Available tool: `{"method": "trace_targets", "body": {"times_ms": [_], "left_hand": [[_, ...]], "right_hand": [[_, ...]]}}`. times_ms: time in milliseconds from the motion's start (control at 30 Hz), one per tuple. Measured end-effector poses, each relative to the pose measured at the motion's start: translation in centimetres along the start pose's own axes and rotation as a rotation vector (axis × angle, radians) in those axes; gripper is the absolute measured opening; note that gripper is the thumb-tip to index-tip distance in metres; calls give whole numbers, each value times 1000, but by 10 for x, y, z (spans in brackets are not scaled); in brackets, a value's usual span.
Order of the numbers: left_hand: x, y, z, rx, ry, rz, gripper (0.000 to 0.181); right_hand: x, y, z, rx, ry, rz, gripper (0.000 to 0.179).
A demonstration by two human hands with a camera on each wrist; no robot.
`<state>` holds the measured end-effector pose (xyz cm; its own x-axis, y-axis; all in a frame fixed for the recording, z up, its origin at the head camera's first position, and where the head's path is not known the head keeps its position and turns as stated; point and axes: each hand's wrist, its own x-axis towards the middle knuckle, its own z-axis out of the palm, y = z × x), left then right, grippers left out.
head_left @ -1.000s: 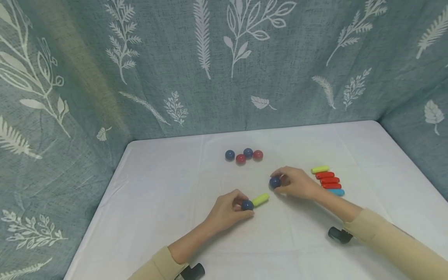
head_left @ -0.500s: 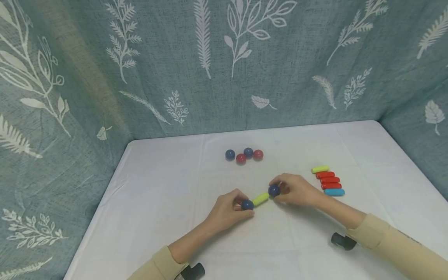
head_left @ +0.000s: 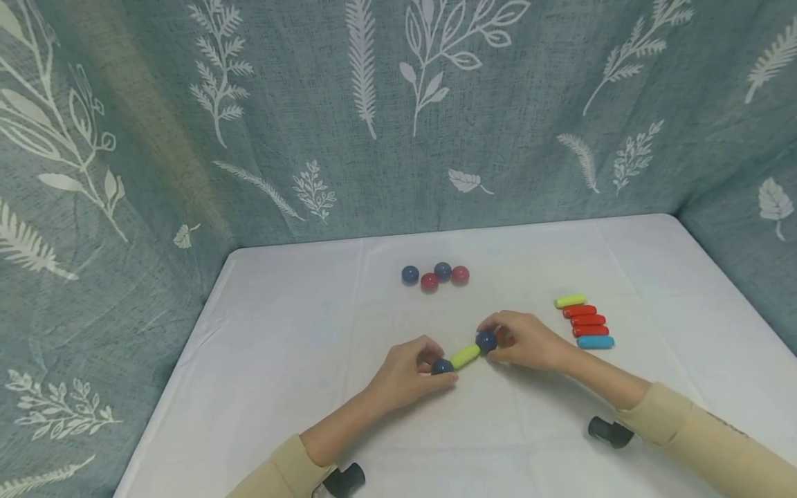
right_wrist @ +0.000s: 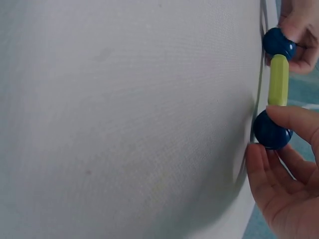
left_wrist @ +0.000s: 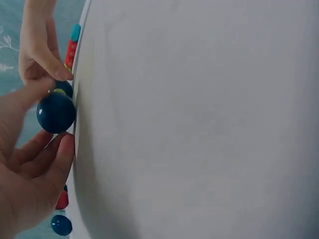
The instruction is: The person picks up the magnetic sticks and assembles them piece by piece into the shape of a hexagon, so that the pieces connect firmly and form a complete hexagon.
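Note:
My left hand (head_left: 405, 373) holds a dark blue ball (left_wrist: 56, 113) between thumb and fingers, low over the white table. A short yellow-green stick (head_left: 465, 356) runs from that ball up to a second dark blue ball (right_wrist: 271, 130). Thumb and fingertips of my right hand (head_left: 526, 339) pinch this second ball. In the right wrist view the stick meets a ball at each end, making a small dumbbell shape. Part of the left ball is covered by the left thumb in the head view.
Behind the hands sit two blue balls (head_left: 409, 275) and two red balls (head_left: 429, 281) in a cluster. To the right lie a yellow-green stick (head_left: 570, 301), three red sticks (head_left: 588, 320) and a blue stick (head_left: 595, 342). A patterned green curtain (head_left: 386, 138) hangs behind the table (head_left: 299, 297).
My right hand has brought its blue ball down and slightly left onto the free end of the yellow-green stick. The left hand stays nearly in place, its thumb now covering more of its ball.

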<state>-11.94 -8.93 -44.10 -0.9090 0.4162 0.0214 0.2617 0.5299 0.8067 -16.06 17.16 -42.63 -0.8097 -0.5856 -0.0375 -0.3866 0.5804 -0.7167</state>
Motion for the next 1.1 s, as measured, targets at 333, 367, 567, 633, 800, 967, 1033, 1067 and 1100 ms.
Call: {"method": "trace_targets", "body": {"times_ms": [333,367,567,633,800,967,1033,1067,1100], "left_hand": [[31,17,6,145,-86,3,43],[33,17,7,157,-90,15,43],[45,16,13,192,-82,47,34],[45,16,14,183,-87,23,33],[42,16,15,170,-84,-11,32],[39,16,14,163,-73,-2,31],[37,16,14,157,-70,3,31],[37,16,14,157,-67,10,30],[36,15,14,161,-62,26,30]], "right_hand": [[2,1,6,93,-4,-27,38],[3,1,7,101,-6,-31,37],[1,2,5,114,-3,-7,37],[-1,4,-1,84,23,17,35],[-12,14,-29,-65,156,73,27],[-25,34,-59,-196,284,134,24],[-29,43,-68,-218,309,171,26],[-31,46,-71,-221,314,193,27],[-32,49,-73,-222,315,217,28]]}}
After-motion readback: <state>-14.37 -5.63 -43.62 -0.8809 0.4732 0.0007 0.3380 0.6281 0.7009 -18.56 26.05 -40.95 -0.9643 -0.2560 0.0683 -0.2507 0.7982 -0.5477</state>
